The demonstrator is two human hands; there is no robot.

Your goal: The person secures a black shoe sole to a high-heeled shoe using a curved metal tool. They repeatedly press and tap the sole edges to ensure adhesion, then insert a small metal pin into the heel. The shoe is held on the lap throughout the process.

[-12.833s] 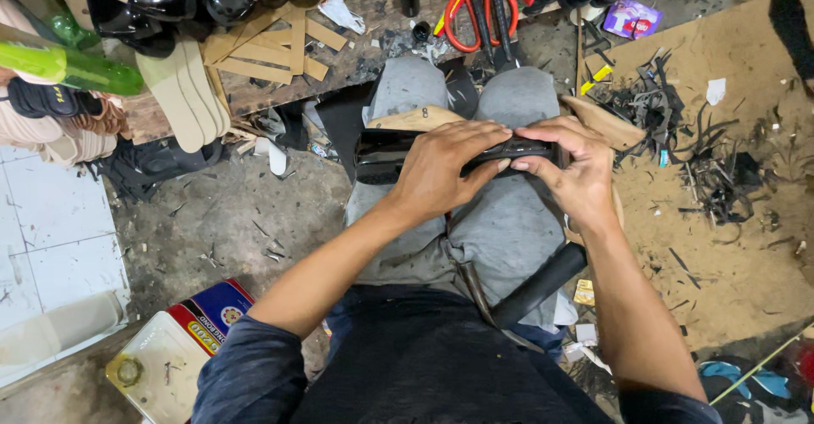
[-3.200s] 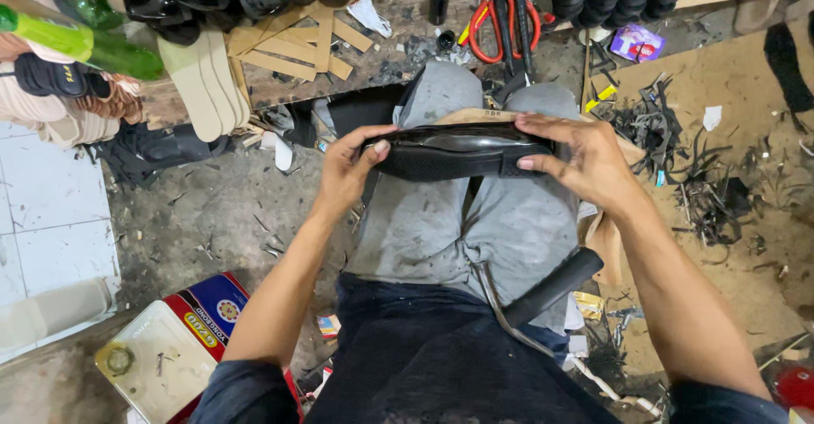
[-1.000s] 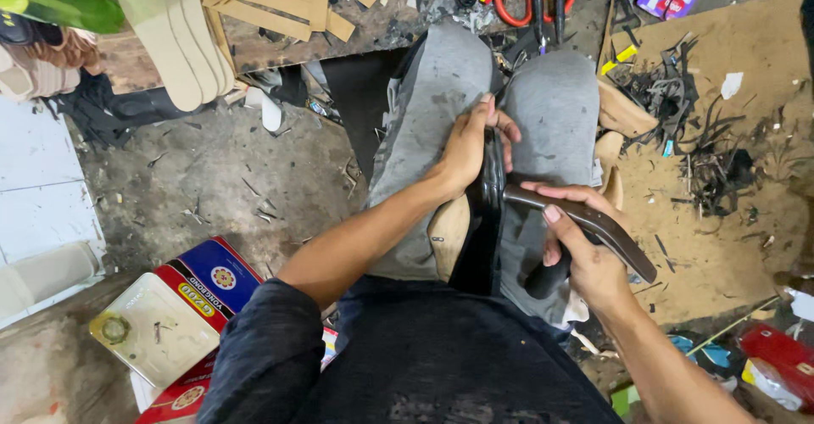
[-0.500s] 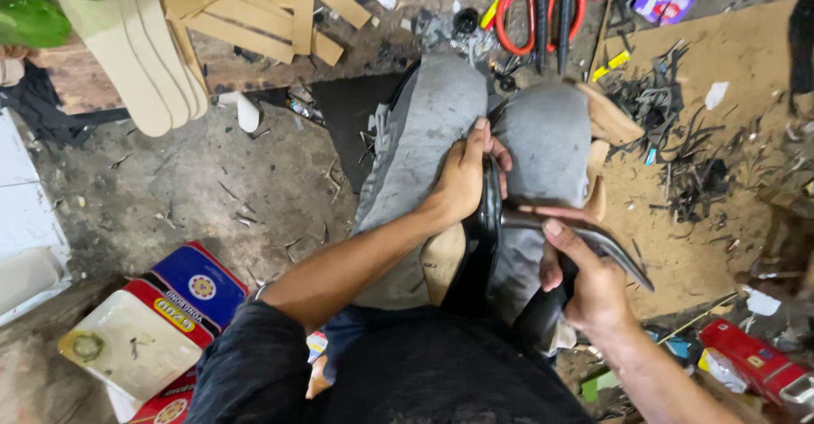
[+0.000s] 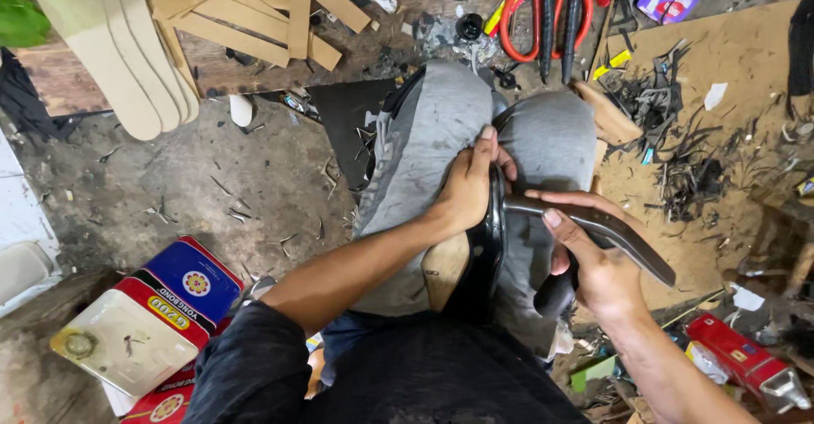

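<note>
So the left hand (image 5: 466, 191) is curled shut around the top edge of a glossy black shoe upper (image 5: 489, 254), fingers wrapped over it and the thumb side pressed against the grey-trousered knee (image 5: 424, 153) just left of it. The upper stands on edge between the two knees, running from under that hand down toward the lap, with a tan sole piece (image 5: 445, 267) touching it just below the wrist.

The right hand (image 5: 593, 263) is closed too, thumb laid flat on top of a long dark curved tool (image 5: 610, 233). The tool's tip meets the upper right beside the left fingers, and its other end sticks out past the right hand to the right. I can't tell what kind of tool it is, just that it's dull, dark and slightly bent.

The upper itself looks shiny, thin and dark, and its shape is mostly hidden by the hands.

Beyond the left hand's fingers, well apart, lie red-handled pliers (image 5: 530, 8). Far to its left are pale insoles (image 5: 119, 59), and down by the left elbow sits a red and blue tin (image 5: 161, 305).
</note>
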